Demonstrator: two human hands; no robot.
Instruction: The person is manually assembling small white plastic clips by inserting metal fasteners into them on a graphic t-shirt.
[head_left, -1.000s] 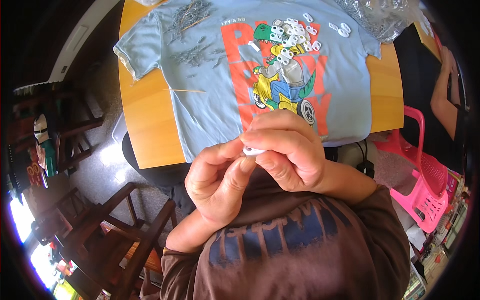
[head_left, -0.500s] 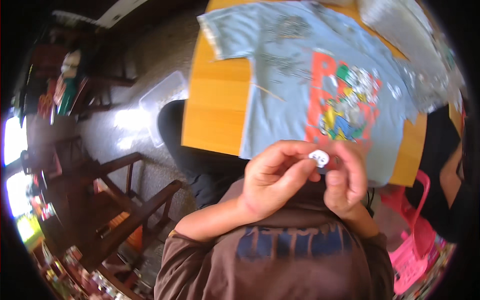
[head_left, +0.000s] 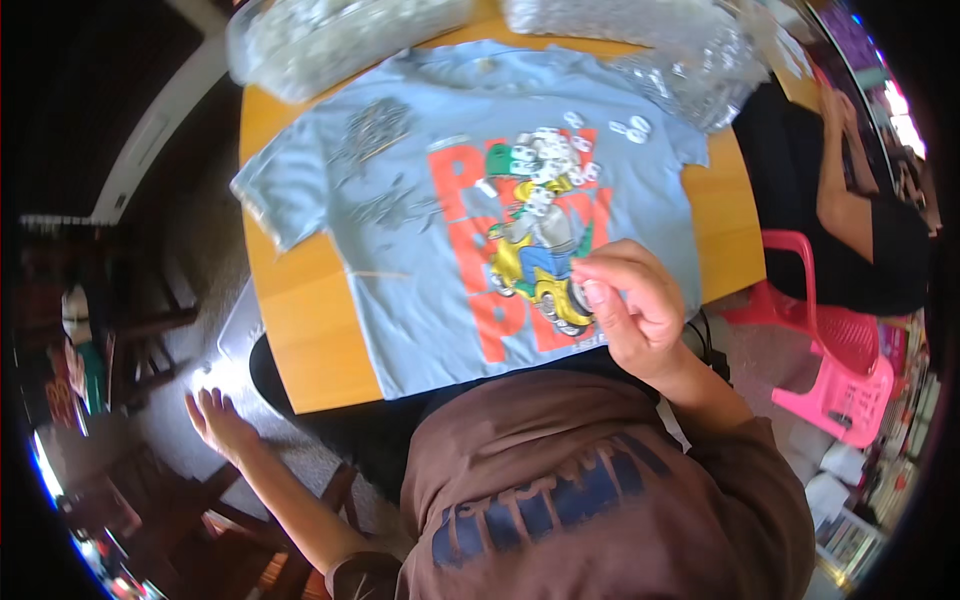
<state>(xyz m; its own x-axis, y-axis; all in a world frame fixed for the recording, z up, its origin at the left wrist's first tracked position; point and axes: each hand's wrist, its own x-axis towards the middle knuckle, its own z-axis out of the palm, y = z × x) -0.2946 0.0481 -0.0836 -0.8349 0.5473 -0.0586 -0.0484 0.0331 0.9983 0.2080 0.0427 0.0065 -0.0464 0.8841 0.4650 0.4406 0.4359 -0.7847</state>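
Observation:
My left hand (head_left: 222, 425) is stretched out low beside the table, over the floor, fingers spread and nothing in it. Close by, partly behind the table, shows the edge of a clear plastic box (head_left: 238, 325). My right hand (head_left: 640, 300) pinches thumb and forefinger together above the lower print of a light blue T-shirt (head_left: 385, 325); whatever it may hold is too small to name. On the shirt lie a heap of small white plastic pieces (head_left: 548, 155), two loose clusters of thin dark metal pieces (head_left: 378, 128), and a thin stick (head_left: 380, 274).
The shirt covers most of a wooden table (head_left: 295, 340). Along the far edge are a clear tub of white pieces (head_left: 340, 40) and clear plastic bags (head_left: 690, 75). A pink plastic chair (head_left: 845, 345) stands at the right, near another person's arm (head_left: 845, 190).
My hands have parted. The left let go of the white piece's area and swung down left beside the table; the right stays pinched above the shirt. The view has turned.

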